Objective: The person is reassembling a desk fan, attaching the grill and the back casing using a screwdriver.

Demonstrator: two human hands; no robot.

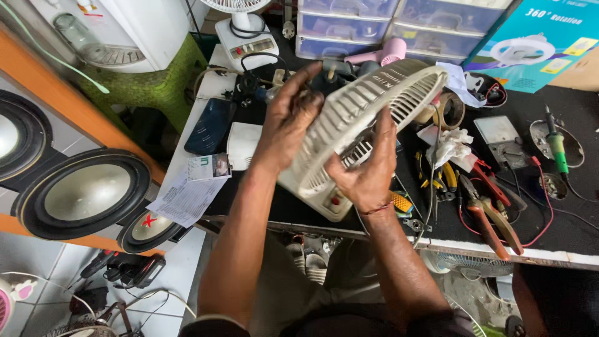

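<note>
While both hands grip it above the near edge of the workbench [561, 234], the small cream-coloured table fan [359, 125] hangs tilted in the air, its slatted round grille turned up and to the right and its switch base pointing down toward the person. The left hand [288, 118] is closed over the upper left rim of the grille, fingers curled across the back; the right hand [365, 171] clasps the lower face, its fingers spread flat over the slats and the thumb tucked near the base. By the look of it, the step in hand is turning the fan over to inspect it — the housing appears still closed, so the next move seems to call for a steady one-handed hold while the other frees up for a tool. Pliers with red handles [490, 212] lie just right of the fan, beside a crumpled white rag [452, 146] and red test leads. Farther out sit a green-handled soldering iron [555, 146], a pink hair dryer [384, 53], a second white fan [246, 34] and, at far left, large loudspeaker cones [84, 193].
</note>
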